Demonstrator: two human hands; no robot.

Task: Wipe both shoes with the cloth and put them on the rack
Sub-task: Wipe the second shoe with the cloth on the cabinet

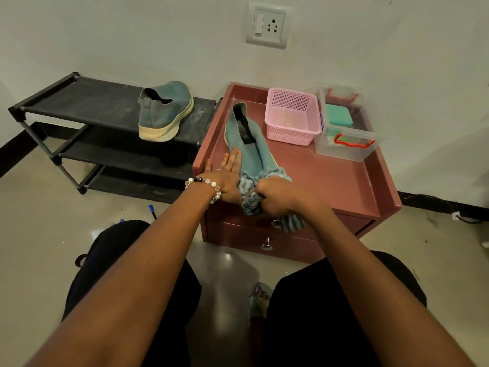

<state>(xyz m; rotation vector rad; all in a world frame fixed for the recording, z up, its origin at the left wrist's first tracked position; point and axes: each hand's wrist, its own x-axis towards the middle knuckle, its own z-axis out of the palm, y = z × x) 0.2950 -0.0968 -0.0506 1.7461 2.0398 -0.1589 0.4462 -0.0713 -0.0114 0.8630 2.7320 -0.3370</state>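
Left hand: the left hand (224, 178), with a beaded bracelet (205, 185) at the wrist, lies flat with fingers straight against the side of a teal fabric slip-on shoe (247, 139).
Right hand: the right hand (277, 197) is curled tightly round a bunched blue-grey striped cloth (250, 193), pressed to the toe of that shoe.
Shoe being wiped: it lies on top of a low dusty-pink drawer cabinet (341, 181), toe toward the person.
Other shoe: a matching teal shoe with a cream sole (165, 111) stands on the top shelf of a black three-tier rack (79, 102), left of the cabinet.
Also on cabinet: a pink mesh plastic basket (292, 116) and a clear plastic box with red latches (346, 123).
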